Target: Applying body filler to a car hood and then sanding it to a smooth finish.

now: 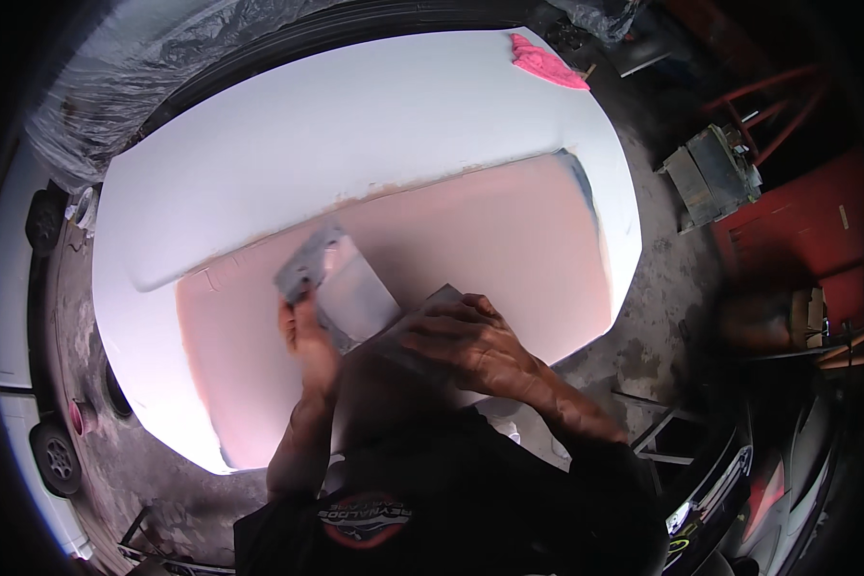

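A white car body panel [355, 144] lies before me, with a broad pinkish area of body filler [509, 230] across its near half. My left hand [307, 322] grips the edge of a flat, pale grey rectangular sheet or plate [360, 293], tilted over the filler and blurred; its exact kind is unclear. To its right, the bent fingers of my right hand [466, 341] are on a dark grey, flat piece with a pointed corner [444, 295]. Most of that piece is hidden under the hand, so I cannot name it.
A pink cloth [547, 62] rests on the panel's far right corner. Crumpled plastic sheeting [115, 86] hangs at the far left. A white vehicle [19, 288] stands along the left. A dark metal box [710, 173] and red metal parts [806, 259] are at the right.
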A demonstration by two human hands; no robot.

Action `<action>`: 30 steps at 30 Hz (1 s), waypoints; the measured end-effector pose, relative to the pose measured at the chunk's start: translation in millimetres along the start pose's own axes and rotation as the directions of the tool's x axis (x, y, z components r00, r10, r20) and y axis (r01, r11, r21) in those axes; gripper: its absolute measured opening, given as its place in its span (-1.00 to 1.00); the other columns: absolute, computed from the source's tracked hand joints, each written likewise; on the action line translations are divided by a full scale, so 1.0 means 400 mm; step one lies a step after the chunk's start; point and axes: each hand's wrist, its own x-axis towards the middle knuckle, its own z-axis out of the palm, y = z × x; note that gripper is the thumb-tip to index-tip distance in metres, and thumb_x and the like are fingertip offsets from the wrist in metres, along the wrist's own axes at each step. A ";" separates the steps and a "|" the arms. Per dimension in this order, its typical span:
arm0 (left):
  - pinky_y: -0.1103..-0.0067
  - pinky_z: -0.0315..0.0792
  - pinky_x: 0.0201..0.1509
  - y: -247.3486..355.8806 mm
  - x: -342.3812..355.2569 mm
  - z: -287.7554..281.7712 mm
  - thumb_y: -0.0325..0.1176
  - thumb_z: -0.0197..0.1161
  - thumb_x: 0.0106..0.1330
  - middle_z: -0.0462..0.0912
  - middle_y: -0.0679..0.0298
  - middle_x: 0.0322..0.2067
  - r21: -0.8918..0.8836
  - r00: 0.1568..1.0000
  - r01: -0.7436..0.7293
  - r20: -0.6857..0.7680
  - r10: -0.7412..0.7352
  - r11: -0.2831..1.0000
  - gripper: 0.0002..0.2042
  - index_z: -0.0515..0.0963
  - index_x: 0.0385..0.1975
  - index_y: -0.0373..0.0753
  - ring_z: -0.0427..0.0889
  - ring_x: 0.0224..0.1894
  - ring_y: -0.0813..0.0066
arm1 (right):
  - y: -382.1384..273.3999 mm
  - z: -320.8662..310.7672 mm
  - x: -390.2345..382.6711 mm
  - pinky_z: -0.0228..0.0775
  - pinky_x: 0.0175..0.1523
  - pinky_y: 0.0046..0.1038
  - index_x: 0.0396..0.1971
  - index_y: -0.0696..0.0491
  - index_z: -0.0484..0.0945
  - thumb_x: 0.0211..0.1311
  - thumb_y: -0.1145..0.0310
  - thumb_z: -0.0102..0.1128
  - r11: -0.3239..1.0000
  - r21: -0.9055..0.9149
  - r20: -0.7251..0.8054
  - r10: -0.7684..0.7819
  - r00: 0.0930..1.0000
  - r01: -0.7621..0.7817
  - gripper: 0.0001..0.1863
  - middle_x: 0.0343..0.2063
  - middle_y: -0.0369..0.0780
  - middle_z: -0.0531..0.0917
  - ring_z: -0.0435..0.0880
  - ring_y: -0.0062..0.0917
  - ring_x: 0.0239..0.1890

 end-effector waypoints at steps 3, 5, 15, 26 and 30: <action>0.46 0.41 0.06 0.074 0.050 0.024 -0.25 -0.01 0.42 0.50 0.15 -0.07 -0.236 0.961 -0.185 -0.248 0.125 0.954 -0.66 0.35 0.09 -0.31 0.51 -0.04 0.38 | 0.178 -0.035 -0.038 0.10 0.28 -0.18 0.08 -0.24 0.53 -0.01 0.33 0.26 0.976 -0.199 -0.150 0.061 0.987 -0.091 -0.46 0.10 -0.32 0.53 0.43 -0.39 0.18; 0.42 0.44 0.04 0.073 0.055 -0.019 -0.26 0.00 0.41 0.49 0.14 -0.07 -0.207 0.951 -0.152 -0.297 0.086 0.967 -0.66 0.34 0.09 -0.31 0.51 -0.03 0.35 | 0.328 -0.067 -0.038 0.11 0.26 -0.23 0.10 -0.18 0.52 -0.21 0.54 0.29 0.934 -0.271 -0.275 0.157 0.949 -0.233 -0.31 0.13 -0.33 0.52 0.42 -0.43 0.21; 0.42 0.43 0.12 -0.024 -0.070 0.079 -0.23 0.07 0.40 0.48 0.09 0.02 -0.127 0.921 0.030 -0.382 -0.077 0.992 -0.60 0.33 0.14 -0.31 0.52 0.01 0.26 | 0.689 -0.083 0.040 0.08 0.27 -0.24 0.11 -0.14 0.52 -0.02 0.52 0.15 0.879 -0.433 -0.297 0.072 0.952 -0.202 -0.42 0.13 -0.29 0.53 0.40 -0.37 0.23; 0.38 0.43 0.08 -0.017 -0.077 0.118 -0.21 0.06 0.38 0.49 0.11 0.00 -0.075 0.936 0.021 -0.348 -0.046 0.997 -0.61 0.39 0.09 -0.34 0.52 0.02 0.27 | 0.688 -0.128 -0.064 0.06 0.29 -0.25 0.09 -0.15 0.54 -0.05 0.49 0.17 0.924 -0.352 -0.119 0.112 0.987 -0.147 -0.42 0.13 -0.26 0.54 0.40 -0.34 0.24; 0.39 0.43 0.09 -0.046 -0.080 0.096 -0.21 0.08 0.37 0.48 0.11 0.01 0.028 0.901 0.030 -0.433 -0.015 0.999 -0.60 0.38 0.10 -0.33 0.51 0.04 0.26 | 0.808 -0.126 -0.035 0.05 0.30 -0.26 0.10 -0.15 0.52 -0.03 0.50 0.19 0.926 -0.330 -0.296 0.082 0.952 -0.182 -0.42 0.14 -0.28 0.53 0.40 -0.38 0.24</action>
